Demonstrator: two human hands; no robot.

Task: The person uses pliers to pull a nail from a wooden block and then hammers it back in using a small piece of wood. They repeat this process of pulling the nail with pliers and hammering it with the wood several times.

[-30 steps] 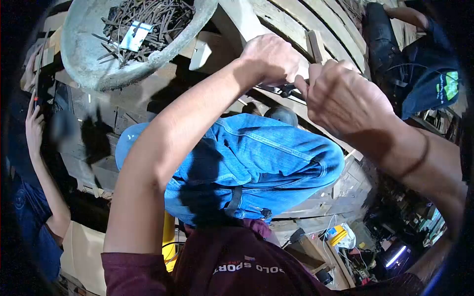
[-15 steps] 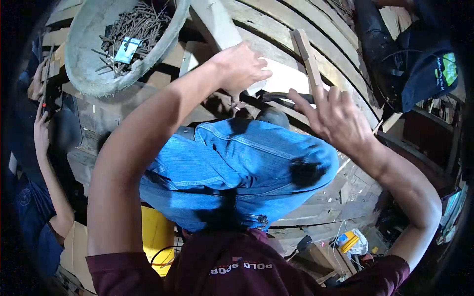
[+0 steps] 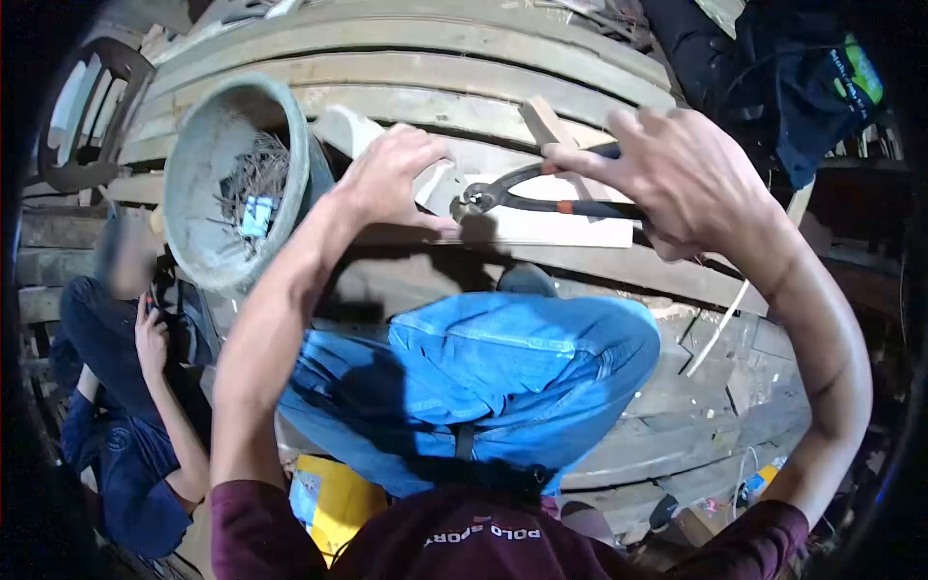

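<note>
My right hand [image 3: 681,179] is closed around a pair of pincers [image 3: 527,201] with dark handles and orange bands. Their jaws meet the end of a pale wood piece [image 3: 440,189]; whether a nail sits in them is too small to tell. My left hand [image 3: 394,179] grips that wood piece from the left, thumb low and fingers over the top. Beneath the pincers lies a flat pale board [image 3: 561,230]. A short wooden stick [image 3: 551,126] slants behind the pincers, partly hidden by them.
A grey bucket [image 3: 184,208] tipped toward me holds many nails and a small blue-white packet [image 3: 256,217]. Another person [image 3: 126,445] sits at left. A dark bag [image 3: 822,97] is at upper right, a yellow container [image 3: 348,503] by my leg. Slatted planks [image 3: 416,72] form the floor.
The pincers have swung up and left, so their jaws now meet the wood piece. My left hand has shifted left and down. The view has tilted, showing more floor beyond.
</note>
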